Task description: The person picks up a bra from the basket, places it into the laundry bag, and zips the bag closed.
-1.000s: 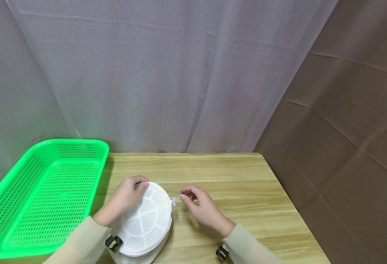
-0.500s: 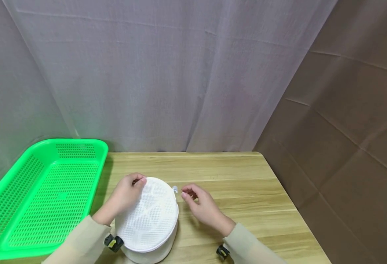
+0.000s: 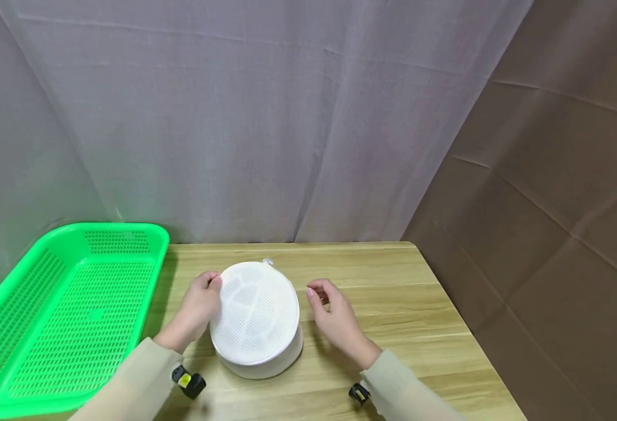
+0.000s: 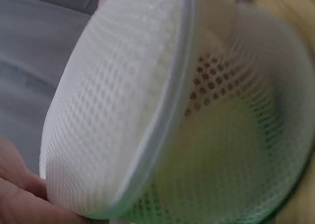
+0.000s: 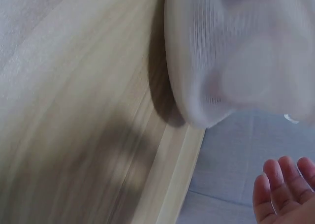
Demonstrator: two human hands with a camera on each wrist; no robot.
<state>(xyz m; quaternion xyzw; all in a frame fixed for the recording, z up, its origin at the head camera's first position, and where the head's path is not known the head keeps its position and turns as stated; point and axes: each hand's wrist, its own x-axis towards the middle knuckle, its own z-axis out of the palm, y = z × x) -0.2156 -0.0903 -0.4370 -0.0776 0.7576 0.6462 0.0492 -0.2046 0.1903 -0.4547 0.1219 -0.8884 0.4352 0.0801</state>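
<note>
A round white mesh laundry bag [image 3: 255, 313] stands on the wooden table between both hands, its flat top tilted towards the camera. At the left edge of that top, my left hand [image 3: 199, 304] pinches the rim between thumb and fingers. The left wrist view has the piped seam and holed mesh of the bag [image 4: 118, 101] close up, with part of the hand [image 4: 24, 199] at the lower left. A small clear tab [image 3: 268, 261] sticks out at the bag's far edge. My right hand [image 3: 335, 318], fingers loosely curved, hovers right of the bag, apart from it and holding nothing.
A large green plastic basket [image 3: 152, 316] with slotted walls stands to the left. Grey cloth [image 3: 224, 128] hangs behind the table [image 3: 382, 275], and a brown panel [image 3: 561, 234] rises on the right. Black wrist devices [image 3: 188, 381] sit at both sleeves.
The bag has moved right and away from the camera in my left hand's grip, turning so its tab swings from the right side to the far edge. My right hand has shifted slightly right.
</note>
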